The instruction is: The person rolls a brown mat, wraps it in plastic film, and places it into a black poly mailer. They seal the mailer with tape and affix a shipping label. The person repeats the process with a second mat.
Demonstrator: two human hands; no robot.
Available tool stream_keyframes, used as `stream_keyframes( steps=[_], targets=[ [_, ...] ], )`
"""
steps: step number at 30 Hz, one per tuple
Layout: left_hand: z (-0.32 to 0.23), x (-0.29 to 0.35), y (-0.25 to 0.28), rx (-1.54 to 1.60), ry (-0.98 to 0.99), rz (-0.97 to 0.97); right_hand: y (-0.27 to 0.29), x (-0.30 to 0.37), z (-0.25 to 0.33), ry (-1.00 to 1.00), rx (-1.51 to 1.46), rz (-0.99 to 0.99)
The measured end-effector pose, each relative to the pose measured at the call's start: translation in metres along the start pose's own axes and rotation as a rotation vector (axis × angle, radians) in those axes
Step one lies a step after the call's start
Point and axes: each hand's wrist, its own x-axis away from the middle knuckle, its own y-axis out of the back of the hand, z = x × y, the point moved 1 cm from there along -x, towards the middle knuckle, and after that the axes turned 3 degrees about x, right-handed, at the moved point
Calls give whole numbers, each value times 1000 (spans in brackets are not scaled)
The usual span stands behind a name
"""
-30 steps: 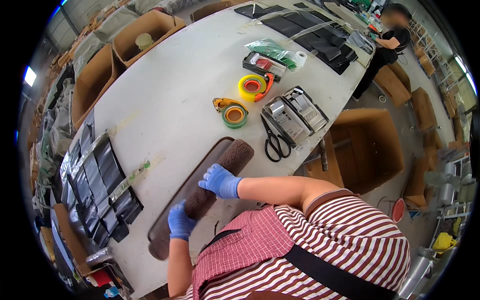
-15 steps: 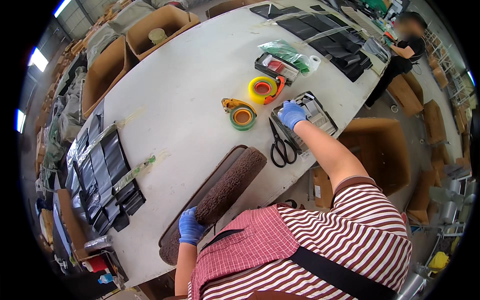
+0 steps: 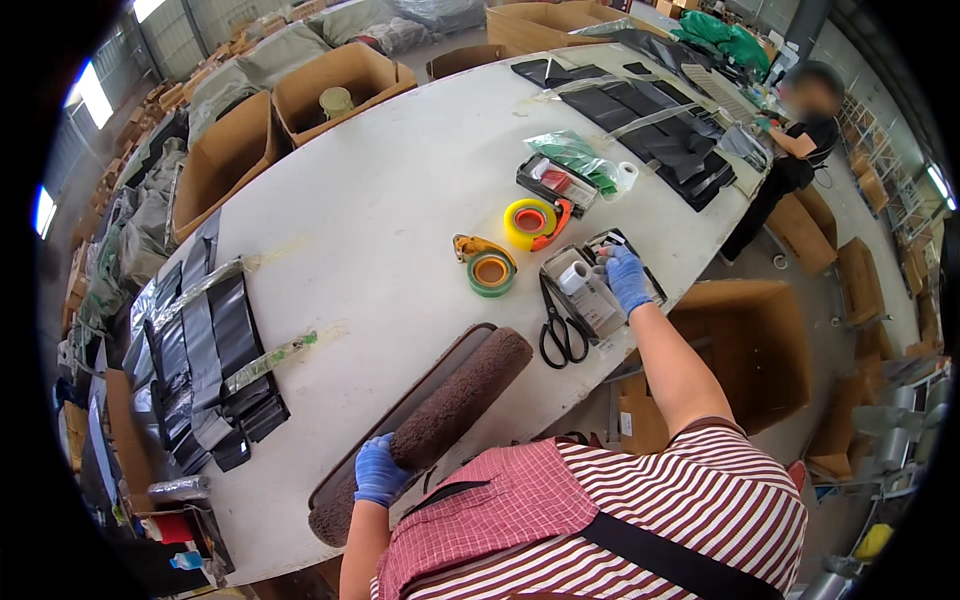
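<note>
My left hand [image 3: 378, 470], in a blue glove, is closed around a rolled brown fleecy mat [image 3: 463, 398] lying at the table's near edge. One flat, dark-edged part of the mat shows along its far side. My right hand [image 3: 625, 278], also gloved in blue, reaches into the right side of a shallow dark-rimmed tray [image 3: 600, 310]. Its fingers are drawn together at the tray's far side; whatever they pinch is too small to make out. In the tray's left part lies a white roll [image 3: 574, 277]. Black-handled scissors [image 3: 563, 340] lie just left of the tray.
Beyond the tray are a green tape roll [image 3: 490, 272], a yellow tape roll [image 3: 530, 222] and a second small tray [image 3: 555, 185]. Black plastic sheets [image 3: 215, 350] lie taped at the left. A cardboard box [image 3: 750, 340] stands by the right edge. A co-worker [image 3: 805, 140] stands far right.
My right hand has shifted from the tray's left part to its right part, uncovering the white roll. My left hand keeps its grip on the mat. The whole view has tilted slightly.
</note>
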Motion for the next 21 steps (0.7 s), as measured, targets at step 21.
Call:
stream_keyframes(
  steps=[21],
  targets=[
    [-5, 0, 4, 24, -51, -19, -34, 48, 15, 187, 1029, 45]
  ],
)
